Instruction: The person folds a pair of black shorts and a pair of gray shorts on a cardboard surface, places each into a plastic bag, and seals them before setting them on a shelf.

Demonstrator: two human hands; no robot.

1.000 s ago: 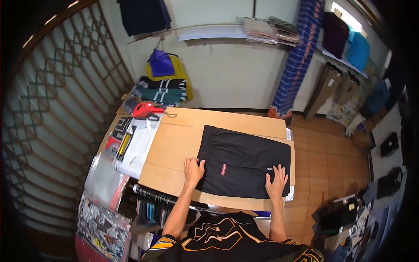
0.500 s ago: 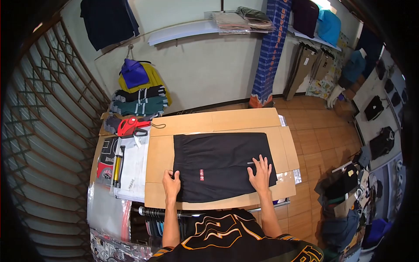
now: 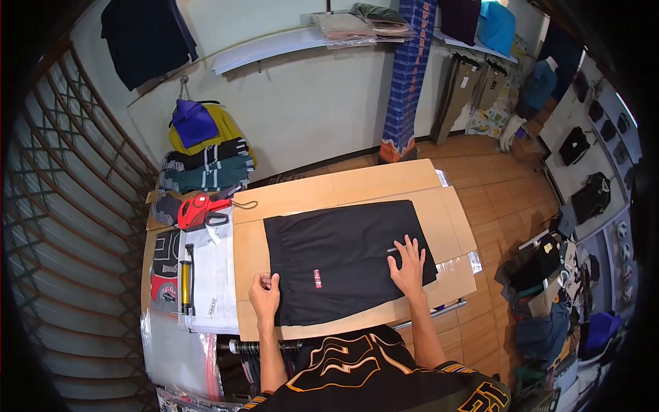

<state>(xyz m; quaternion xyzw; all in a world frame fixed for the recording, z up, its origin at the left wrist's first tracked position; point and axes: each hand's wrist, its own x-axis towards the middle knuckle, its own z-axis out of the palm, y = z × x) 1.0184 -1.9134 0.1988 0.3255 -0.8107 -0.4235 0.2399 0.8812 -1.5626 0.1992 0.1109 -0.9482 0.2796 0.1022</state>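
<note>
Black shorts (image 3: 343, 247) lie flat and folded on brown cardboard (image 3: 336, 185), the gathered waistband on the left. A small red and white label (image 3: 317, 278) sits on the cloth, and a little grey mark shows near my right fingers. At the waistband's left edge is my left hand (image 3: 265, 299), fingers curled and thumb against the edge, in what looks like a pinch of the cloth. My right hand (image 3: 410, 271) rests on the right part of the shorts, its fingers spread and nothing held.
Left of the cardboard lie a red handheld tool (image 3: 202, 211) with a cord and a yellow and black pump (image 3: 186, 278). Clear plastic bags (image 3: 178, 357) are at the lower left. Folded clothes (image 3: 206, 168) are stacked behind. A patterned pillar (image 3: 408, 82) stands beyond the table.
The view has shifted and turned slightly, so the table appears tilted. My hands stay at nearly the same places on the shorts, which lie as before.
</note>
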